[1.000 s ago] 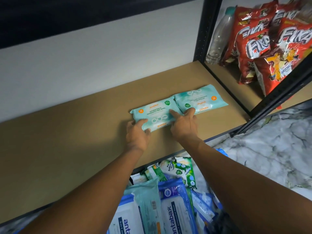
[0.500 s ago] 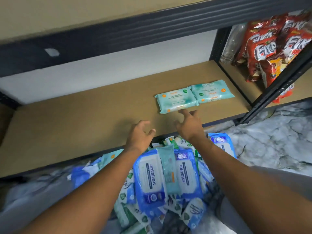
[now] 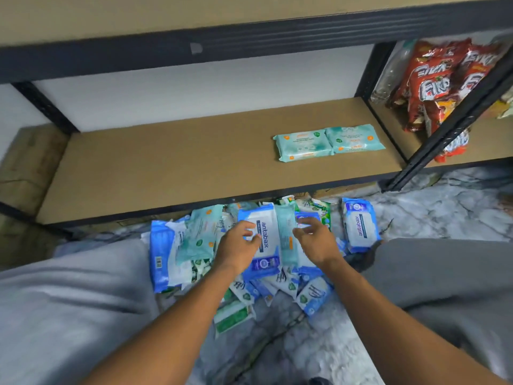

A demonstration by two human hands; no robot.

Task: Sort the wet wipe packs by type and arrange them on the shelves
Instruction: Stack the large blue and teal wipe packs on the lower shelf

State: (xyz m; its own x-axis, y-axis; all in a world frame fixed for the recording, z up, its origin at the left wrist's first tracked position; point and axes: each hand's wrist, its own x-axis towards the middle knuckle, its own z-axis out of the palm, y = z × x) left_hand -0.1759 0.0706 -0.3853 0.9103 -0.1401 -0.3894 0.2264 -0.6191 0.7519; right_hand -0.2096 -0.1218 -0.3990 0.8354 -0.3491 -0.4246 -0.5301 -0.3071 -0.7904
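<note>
Both hands are held low over a pile of wet wipe packs [image 3: 180, 259] that lies on the marble floor [image 3: 416, 218]. The left hand [image 3: 236, 247] is relaxed, with loosely bent fingers above a blue-and-white antabax pack [image 3: 268, 232]. The right hand [image 3: 317, 241] is likewise loose, its fingertips blurred, just beside a teal pack [image 3: 284, 218] that lies between the two hands. Nothing is grasped by either hand; whether the fingertips touch the packs cannot be told. A second antabax pack [image 3: 359, 226] lies to the right of the right hand. Beyond the hands and to their right, two teal packs [image 3: 302, 144] are laid flat, side by side and touching, on the brown shelf [image 3: 166, 162]. Further right, red snack bags [image 3: 433, 84] are stacked on a neighbouring shelf. Grey trouser legs [image 3: 69, 301] are seen outside both forearms.
</note>
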